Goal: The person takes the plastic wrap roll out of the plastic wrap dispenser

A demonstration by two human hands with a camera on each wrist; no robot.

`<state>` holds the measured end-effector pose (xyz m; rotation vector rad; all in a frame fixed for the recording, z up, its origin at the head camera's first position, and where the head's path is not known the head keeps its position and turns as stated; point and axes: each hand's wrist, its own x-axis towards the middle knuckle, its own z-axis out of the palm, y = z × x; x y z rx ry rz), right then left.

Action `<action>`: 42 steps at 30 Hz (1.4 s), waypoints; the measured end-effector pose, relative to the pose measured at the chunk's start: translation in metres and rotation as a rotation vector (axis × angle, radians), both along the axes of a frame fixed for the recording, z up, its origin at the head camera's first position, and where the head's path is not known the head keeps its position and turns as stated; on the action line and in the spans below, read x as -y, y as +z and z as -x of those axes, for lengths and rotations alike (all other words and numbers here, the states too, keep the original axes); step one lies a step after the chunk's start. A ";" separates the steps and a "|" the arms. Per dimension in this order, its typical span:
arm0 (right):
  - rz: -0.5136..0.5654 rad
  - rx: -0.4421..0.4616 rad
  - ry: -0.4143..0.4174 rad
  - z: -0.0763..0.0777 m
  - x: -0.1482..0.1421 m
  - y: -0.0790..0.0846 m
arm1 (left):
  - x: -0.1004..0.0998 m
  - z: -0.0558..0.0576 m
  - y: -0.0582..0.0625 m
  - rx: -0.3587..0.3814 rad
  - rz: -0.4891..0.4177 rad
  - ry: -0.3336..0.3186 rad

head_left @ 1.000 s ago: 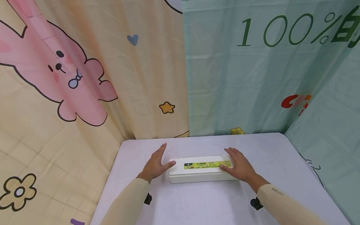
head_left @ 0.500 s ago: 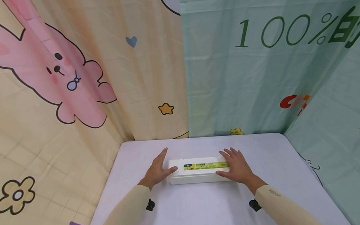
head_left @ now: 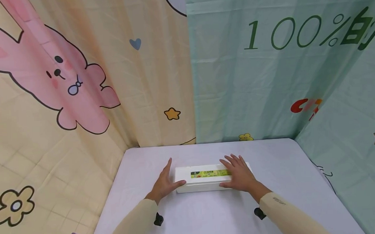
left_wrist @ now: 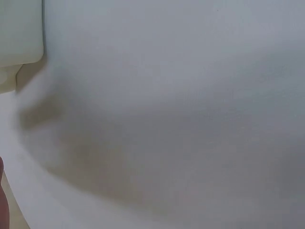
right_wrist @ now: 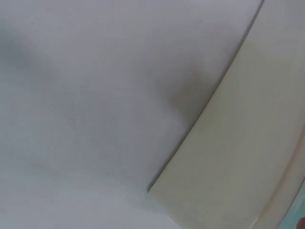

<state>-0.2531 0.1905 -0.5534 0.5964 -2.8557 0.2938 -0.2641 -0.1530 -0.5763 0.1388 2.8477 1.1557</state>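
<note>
A long white cling film box point(head_left: 204, 174) with a yellow-green label lies lengthwise on the table. At its left end is my left hand point(head_left: 163, 183), fingers spread and upright, the thumb overlapping the front left corner. My right hand point(head_left: 241, 175) is over the right part of the lid with fingers spread, its thumb at the front side; it covers the label's right end. One corner of the box point(left_wrist: 21, 28) enters the left wrist view. In the right wrist view the box's side point(right_wrist: 228, 133) runs diagonally. Neither hand grips anything.
The white table point(head_left: 207, 217) has its back edge against a beige curtain point(head_left: 160, 76) and a pale green curtain point(head_left: 252, 82). Black wrist cameras, left point(head_left: 158, 219) and right point(head_left: 259, 213), hang under the sleeves.
My right hand has shifted left along the box, uncovering its right end. The left hand has come slightly nearer to me. The box has stayed in place; the view has tipped up slightly.
</note>
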 end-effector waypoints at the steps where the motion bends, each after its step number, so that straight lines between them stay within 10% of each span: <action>1: -0.004 0.000 0.001 0.000 0.002 0.001 | -0.001 -0.001 -0.002 -0.001 -0.001 0.001; 42: -0.148 0.126 -0.008 0.007 0.042 -0.008 | -0.016 -0.008 -0.054 -0.002 -0.135 0.042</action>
